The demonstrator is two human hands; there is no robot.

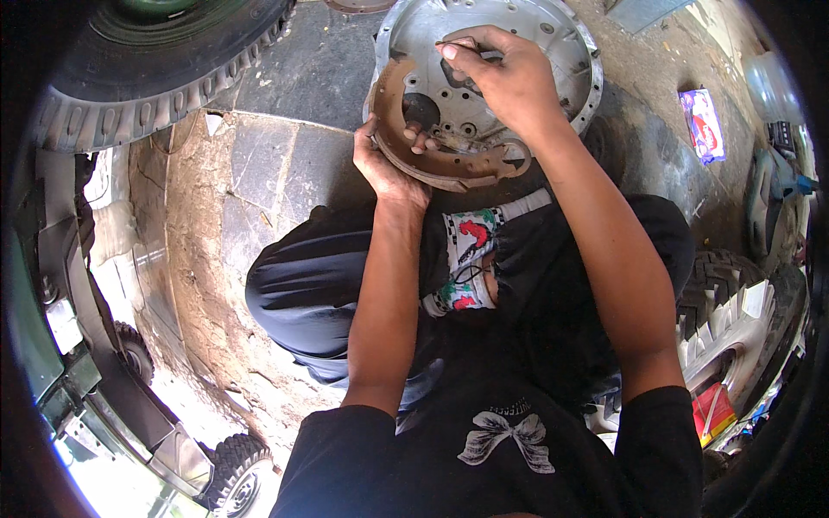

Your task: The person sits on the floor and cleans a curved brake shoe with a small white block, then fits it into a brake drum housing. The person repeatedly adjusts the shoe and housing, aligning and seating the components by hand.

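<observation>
A curved, rusty brake shoe (458, 170) rests in my left hand (389, 164), whose fingers wrap round its outer edge and reach inside the curve. My right hand (509, 73) is raised above the shoe's open side. Its thumb and forefinger pinch a small thin brown piece (458, 43), too small to tell its kind. Below both hands lies a round grey metal housing (566, 39) with bolt holes along its rim. The shoe and my right hand hide part of it.
A large tyre (164, 95) stands at the upper left. A purple and red packet (702, 125) lies on the floor to the right. More tyres (730, 319) sit at the lower right, near a red and yellow object (713, 413). My crossed legs (328, 276) are close below the housing.
</observation>
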